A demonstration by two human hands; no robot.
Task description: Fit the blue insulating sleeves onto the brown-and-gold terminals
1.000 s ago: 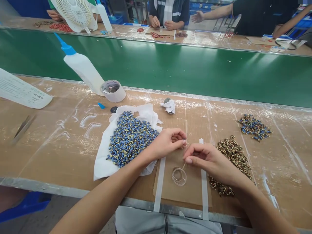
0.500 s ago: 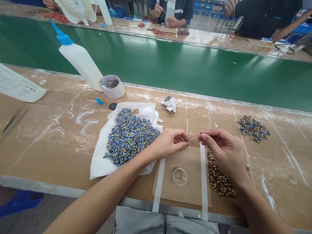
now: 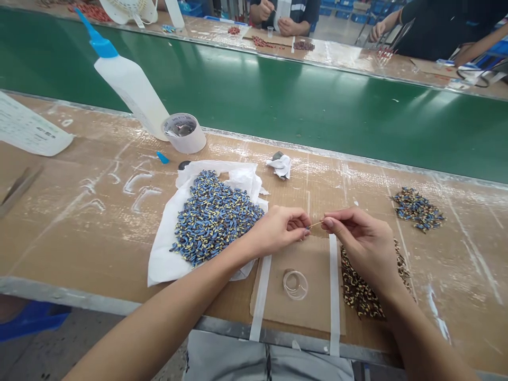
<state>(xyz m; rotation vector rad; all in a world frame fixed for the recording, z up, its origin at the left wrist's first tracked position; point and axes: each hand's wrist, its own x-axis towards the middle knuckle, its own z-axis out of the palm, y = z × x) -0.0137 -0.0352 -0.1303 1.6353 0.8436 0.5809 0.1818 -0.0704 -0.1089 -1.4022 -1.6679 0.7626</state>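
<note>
My left hand point(image 3: 280, 227) pinches a tiny blue piece point(image 3: 308, 227) between thumb and fingertips; most of it is hidden. Opposite it, my right hand point(image 3: 367, 243) is closed on a thin toothpick point(image 3: 316, 224), whose tip meets the piece. Left of my left hand, a heap of small blue and yellow pieces point(image 3: 214, 217) lies on white paper point(image 3: 161, 259). Brown and cream pieces point(image 3: 359, 288) are partly covered by my right hand. Below both hands a small clear cup point(image 3: 295, 284) stands on a cardboard sheet point(image 3: 305, 315) with white tape strips.
A smaller pile of mixed pieces point(image 3: 418, 209) lies at right. Behind the paper stand a blue-tipped bottle point(image 3: 130, 90) and a tape roll point(image 3: 184, 138). A crumpled tissue point(image 3: 281, 166) lies nearby. Tweezers point(image 3: 18, 190) are far left. Co-workers sit beyond the green belt point(image 3: 317, 111).
The view has shifted slightly. My hands keep nearly the same pose, toothpick tip at the piece. Across the belt, the right-hand co-worker's hand has come down toward the table.
</note>
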